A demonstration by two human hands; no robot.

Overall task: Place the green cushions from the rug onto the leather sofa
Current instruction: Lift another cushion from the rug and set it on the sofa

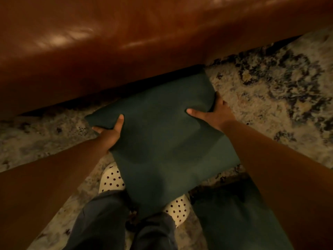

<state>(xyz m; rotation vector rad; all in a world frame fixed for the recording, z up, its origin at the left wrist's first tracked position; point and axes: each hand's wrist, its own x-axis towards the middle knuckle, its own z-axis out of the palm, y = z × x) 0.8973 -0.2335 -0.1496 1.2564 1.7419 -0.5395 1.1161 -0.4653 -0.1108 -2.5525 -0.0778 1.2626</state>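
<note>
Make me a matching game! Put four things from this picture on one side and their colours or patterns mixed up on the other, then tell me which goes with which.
Things:
1. cushion
2. sofa
3. rug
4. shoes

Looks:
A. shiny reddish brown
B. white with dark dots
C. dark green
D. beige with dark mottled patches

Pairs: 1-C, 2-A, 3-D, 4-B.

Bonus: the left hand and right hand each have a grip on one side of the cushion, just in front of the sofa.
</note>
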